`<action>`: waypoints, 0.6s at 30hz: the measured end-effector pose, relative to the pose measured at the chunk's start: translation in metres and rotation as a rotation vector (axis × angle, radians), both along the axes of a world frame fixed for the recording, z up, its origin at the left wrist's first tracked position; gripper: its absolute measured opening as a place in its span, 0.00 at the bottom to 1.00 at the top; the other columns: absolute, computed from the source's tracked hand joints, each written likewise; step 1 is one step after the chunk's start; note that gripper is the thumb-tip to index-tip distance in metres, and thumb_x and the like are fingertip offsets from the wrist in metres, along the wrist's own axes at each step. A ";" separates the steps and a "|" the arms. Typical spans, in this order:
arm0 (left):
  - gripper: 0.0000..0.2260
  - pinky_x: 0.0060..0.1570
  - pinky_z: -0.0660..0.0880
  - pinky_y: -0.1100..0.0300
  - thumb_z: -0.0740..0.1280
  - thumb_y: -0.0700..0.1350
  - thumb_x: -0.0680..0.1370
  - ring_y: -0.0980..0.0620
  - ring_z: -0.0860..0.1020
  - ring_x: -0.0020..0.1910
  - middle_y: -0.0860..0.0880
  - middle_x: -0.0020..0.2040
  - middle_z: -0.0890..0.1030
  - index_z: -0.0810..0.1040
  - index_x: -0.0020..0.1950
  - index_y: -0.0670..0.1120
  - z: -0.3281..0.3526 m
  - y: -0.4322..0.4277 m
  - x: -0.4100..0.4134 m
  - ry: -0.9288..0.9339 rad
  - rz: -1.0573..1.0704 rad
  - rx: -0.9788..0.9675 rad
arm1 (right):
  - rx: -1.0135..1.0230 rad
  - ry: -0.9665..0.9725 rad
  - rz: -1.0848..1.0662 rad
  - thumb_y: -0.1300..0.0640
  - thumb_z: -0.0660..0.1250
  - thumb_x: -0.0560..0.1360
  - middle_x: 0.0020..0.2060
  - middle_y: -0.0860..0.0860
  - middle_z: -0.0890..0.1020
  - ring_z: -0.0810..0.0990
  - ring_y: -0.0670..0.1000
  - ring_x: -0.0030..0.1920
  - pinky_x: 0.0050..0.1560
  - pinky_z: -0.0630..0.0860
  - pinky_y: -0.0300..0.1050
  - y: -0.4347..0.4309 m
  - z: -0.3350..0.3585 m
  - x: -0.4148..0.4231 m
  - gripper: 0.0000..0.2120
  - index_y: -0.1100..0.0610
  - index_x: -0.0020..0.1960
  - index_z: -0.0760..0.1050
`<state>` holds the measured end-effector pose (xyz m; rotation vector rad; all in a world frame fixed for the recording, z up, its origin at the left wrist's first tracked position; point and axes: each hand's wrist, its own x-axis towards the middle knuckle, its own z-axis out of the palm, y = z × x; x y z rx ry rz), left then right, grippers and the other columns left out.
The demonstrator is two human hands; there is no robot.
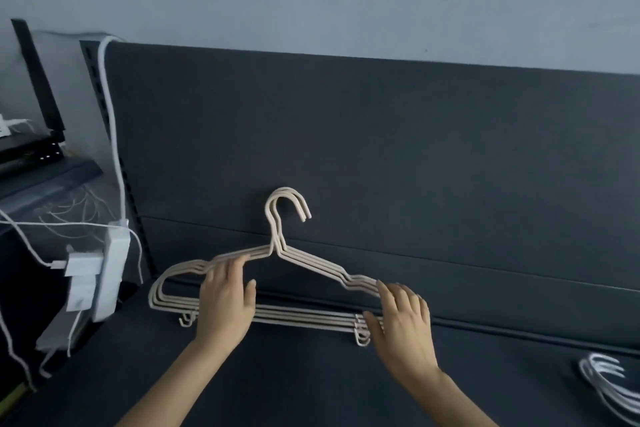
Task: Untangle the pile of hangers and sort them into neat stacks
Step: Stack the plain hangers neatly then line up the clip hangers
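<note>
A stack of beige hangers leans against the dark upright panel, hooks pointing up and aligned. My left hand lies over the left half of the stack, its straight fingers touching the left shoulder wires. On the right end of the stack rests my right hand, fingers straight over the shoulder and bottom bars. A second stack of white hangers lies at the right edge, partly cut off by the frame.
The hangers stand on a dark table surface. At the left, a white power strip with plugs and white cables hangs beside the panel. Black equipment sits on a shelf at the far left.
</note>
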<state>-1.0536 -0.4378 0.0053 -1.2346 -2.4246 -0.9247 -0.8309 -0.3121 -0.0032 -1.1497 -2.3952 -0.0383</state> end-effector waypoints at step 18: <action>0.09 0.53 0.70 0.63 0.61 0.48 0.77 0.55 0.76 0.52 0.53 0.51 0.78 0.77 0.54 0.48 -0.005 0.072 0.354 -0.463 -0.615 -0.388 | -0.207 -0.045 -0.381 0.49 0.62 0.75 0.59 0.54 0.74 0.70 0.58 0.62 0.61 0.66 0.51 0.014 0.016 0.378 0.18 0.56 0.62 0.70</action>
